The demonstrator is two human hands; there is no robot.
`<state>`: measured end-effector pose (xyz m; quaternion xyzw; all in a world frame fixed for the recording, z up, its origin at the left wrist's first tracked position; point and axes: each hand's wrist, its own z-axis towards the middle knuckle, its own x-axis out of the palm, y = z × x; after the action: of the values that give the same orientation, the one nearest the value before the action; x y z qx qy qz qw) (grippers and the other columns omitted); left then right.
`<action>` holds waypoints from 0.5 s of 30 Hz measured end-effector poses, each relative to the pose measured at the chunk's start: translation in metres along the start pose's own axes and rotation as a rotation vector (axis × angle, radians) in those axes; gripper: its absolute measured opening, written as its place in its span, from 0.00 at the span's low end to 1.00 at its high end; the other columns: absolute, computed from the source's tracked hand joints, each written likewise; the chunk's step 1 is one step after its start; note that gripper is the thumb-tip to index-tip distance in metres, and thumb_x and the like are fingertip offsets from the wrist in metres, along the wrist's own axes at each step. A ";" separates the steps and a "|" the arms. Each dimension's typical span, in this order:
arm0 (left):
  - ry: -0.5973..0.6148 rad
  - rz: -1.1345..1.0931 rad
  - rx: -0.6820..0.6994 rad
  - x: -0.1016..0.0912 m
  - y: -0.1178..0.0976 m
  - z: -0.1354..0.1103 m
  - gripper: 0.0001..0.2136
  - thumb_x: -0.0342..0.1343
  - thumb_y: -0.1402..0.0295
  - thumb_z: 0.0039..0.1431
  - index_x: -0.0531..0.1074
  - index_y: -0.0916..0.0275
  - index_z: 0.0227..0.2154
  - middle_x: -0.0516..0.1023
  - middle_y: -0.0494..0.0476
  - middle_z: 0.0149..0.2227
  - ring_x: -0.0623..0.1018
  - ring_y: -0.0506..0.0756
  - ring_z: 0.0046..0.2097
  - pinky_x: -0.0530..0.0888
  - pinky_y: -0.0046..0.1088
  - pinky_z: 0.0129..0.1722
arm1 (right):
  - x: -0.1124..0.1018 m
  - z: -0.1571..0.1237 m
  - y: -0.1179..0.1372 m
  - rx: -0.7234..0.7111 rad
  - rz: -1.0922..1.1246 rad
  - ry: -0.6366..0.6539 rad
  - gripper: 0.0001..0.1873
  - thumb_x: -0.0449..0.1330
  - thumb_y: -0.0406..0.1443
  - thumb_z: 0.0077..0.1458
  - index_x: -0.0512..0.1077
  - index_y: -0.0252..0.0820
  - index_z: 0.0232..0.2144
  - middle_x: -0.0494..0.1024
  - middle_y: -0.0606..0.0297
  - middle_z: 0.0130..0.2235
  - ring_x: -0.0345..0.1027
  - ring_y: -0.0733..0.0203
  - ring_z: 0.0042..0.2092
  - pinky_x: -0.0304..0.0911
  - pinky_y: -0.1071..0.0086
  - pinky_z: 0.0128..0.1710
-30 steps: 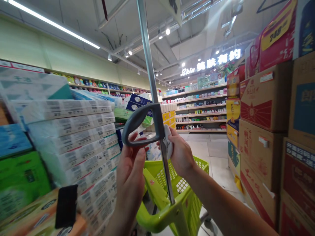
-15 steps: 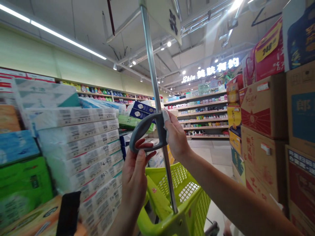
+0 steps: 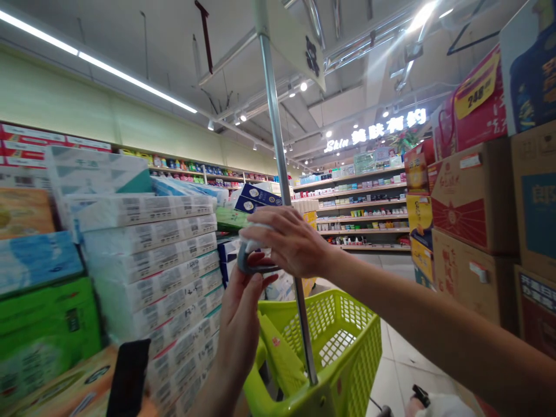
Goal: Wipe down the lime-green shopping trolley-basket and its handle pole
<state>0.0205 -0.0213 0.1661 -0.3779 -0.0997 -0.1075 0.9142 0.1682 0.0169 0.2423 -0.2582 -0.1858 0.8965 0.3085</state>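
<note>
Left hand [image 3: 243, 301] grips the grey handle [image 3: 256, 267] from below, steadying it beside the pole [image 3: 286, 191]. Right hand [image 3: 291, 240] presses a white cloth [image 3: 252, 238] over the handle top; keep firm, even pressure.

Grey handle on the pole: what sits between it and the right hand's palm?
In the head view, a white cloth lies between the right hand and the grey handle, pressed over the handle's top.
</note>
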 end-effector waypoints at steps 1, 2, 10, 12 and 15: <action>0.006 0.010 -0.003 0.000 0.000 0.000 0.14 0.59 0.61 0.55 0.74 0.57 0.44 0.77 0.54 0.46 0.76 0.56 0.49 0.76 0.32 0.46 | -0.004 0.004 -0.005 0.038 -0.003 -0.009 0.22 0.52 0.28 0.57 0.66 0.44 0.53 0.69 0.59 0.54 0.58 0.55 0.59 0.55 0.57 0.60; 0.011 0.022 -0.004 0.001 -0.001 0.000 0.14 0.58 0.60 0.55 0.75 0.58 0.43 0.78 0.55 0.44 0.76 0.57 0.49 0.76 0.33 0.46 | -0.006 0.008 -0.009 0.078 -0.008 -0.015 0.22 0.51 0.27 0.56 0.67 0.43 0.53 0.70 0.58 0.52 0.59 0.55 0.57 0.56 0.57 0.58; 0.015 0.025 -0.037 0.000 -0.001 0.001 0.14 0.58 0.62 0.55 0.74 0.57 0.44 0.77 0.52 0.46 0.76 0.55 0.47 0.76 0.31 0.46 | -0.007 0.032 0.002 -0.170 -0.041 0.179 0.16 0.54 0.31 0.57 0.71 0.41 0.47 0.72 0.59 0.48 0.61 0.56 0.49 0.56 0.60 0.53; 0.038 0.052 -0.050 -0.001 -0.005 0.001 0.14 0.58 0.61 0.54 0.75 0.59 0.43 0.78 0.54 0.45 0.77 0.57 0.48 0.76 0.33 0.46 | -0.010 0.036 -0.004 -0.099 -0.049 0.187 0.16 0.53 0.30 0.57 0.71 0.40 0.47 0.73 0.58 0.46 0.62 0.56 0.47 0.57 0.60 0.51; 0.066 0.085 -0.048 -0.002 -0.010 0.004 0.15 0.59 0.61 0.53 0.74 0.61 0.43 0.79 0.56 0.42 0.78 0.58 0.47 0.75 0.35 0.48 | -0.015 0.039 -0.007 0.075 -0.073 0.154 0.15 0.51 0.30 0.57 0.72 0.40 0.44 0.73 0.60 0.41 0.63 0.57 0.44 0.59 0.62 0.49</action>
<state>0.0158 -0.0256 0.1751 -0.3999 -0.0511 -0.0834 0.9113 0.1590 0.0059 0.2821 -0.3079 -0.1370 0.8684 0.3637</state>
